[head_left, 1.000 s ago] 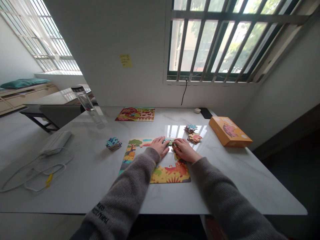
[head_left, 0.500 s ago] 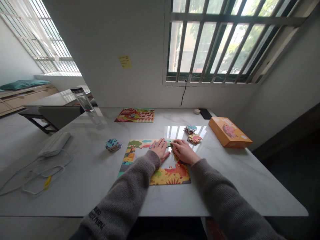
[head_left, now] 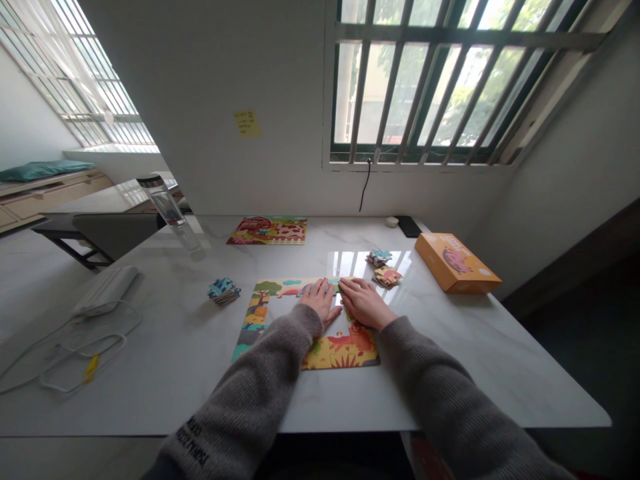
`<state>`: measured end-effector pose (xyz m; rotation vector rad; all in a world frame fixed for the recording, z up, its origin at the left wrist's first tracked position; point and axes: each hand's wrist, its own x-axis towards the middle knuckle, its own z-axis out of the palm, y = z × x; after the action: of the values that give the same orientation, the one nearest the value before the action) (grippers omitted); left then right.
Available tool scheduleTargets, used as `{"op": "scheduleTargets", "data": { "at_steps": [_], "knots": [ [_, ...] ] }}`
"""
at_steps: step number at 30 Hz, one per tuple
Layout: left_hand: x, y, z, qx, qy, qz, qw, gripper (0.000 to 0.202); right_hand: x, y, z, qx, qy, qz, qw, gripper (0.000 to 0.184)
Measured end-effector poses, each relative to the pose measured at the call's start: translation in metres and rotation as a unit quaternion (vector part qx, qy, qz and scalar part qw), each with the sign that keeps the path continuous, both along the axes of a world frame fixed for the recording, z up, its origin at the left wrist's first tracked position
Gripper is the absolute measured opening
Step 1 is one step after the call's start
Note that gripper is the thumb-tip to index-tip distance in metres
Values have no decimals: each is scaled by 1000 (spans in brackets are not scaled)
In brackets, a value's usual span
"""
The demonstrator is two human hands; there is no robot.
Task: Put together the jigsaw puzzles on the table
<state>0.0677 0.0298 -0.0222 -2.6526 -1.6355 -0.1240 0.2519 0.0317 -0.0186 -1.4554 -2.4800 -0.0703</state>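
Observation:
A colourful jigsaw puzzle (head_left: 340, 351) lies flat on the white table, its border of joined pieces around a middle where the white surface shows. My left hand (head_left: 319, 301) rests flat on the puzzle's top strip, fingers stretched out and thumb apart. Just beside it, my right hand (head_left: 365, 305) lies palm down over the top right corner, its fingers extended close together and pressing on the pieces. Both hands cover part of the top edge, so the pieces beneath them are hidden. Nothing shows gripped in either hand.
Stacked puzzle pieces (head_left: 223, 291) sit left of the puzzle; two more piles, blue pieces (head_left: 379, 257) and yellow pieces (head_left: 387, 276), lie to the right. An orange box (head_left: 456, 263), black phone (head_left: 409, 227), farm picture (head_left: 269, 231), glass bottle (head_left: 163, 200) and white cable (head_left: 107, 340) surround them.
My right hand's fingers, more curled before, now lie flatter on the puzzle's top edge. My left hand stays almost in place. The whole view has shifted slightly.

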Motion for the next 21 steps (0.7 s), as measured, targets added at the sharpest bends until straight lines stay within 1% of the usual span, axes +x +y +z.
{"op": "scheduleTargets", "data": {
  "at_steps": [6,15,21],
  "knots": [
    [-4,4,2,-11,-4,-11,1000,66,-1,0,1,4,7,-1,1000,43],
    [-5,4,0,7,-9,-19,1000,66,-1,-1,-1,-1,36,-28,999,37],
    [-4,4,4,-13,-1,-17,1000,65,0,-1,0,-9,45,-33,998,32]
  ]
}}
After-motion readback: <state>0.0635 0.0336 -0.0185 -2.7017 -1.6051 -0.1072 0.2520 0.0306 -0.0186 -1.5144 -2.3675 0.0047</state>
